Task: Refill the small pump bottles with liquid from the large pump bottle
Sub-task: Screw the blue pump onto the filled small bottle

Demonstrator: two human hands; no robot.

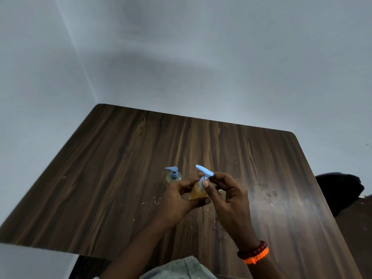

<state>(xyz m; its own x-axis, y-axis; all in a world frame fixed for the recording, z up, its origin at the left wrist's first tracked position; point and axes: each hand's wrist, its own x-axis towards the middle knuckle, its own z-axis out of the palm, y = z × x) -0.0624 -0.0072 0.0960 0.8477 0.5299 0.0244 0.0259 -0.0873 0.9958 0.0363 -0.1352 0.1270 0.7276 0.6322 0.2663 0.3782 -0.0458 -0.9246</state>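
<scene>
My left hand [179,198] grips a small clear bottle [198,193] of amber liquid, held above the middle of the wooden table [120,168]. My right hand [225,195] pinches the collar of that bottle's blue pump head [204,171], with the thumb on the neck. The pump nozzle points up and to the left. A second small pump bottle [173,175] with a blue pump stands upright on the table just behind my left hand. Its lower part is hidden by my fingers. No large bottle shows in this view.
Small pale specks and smears dot the tabletop around and to the right of my hands. A dark object [340,190] sits beyond the table's right edge. Grey walls stand behind and left of the table.
</scene>
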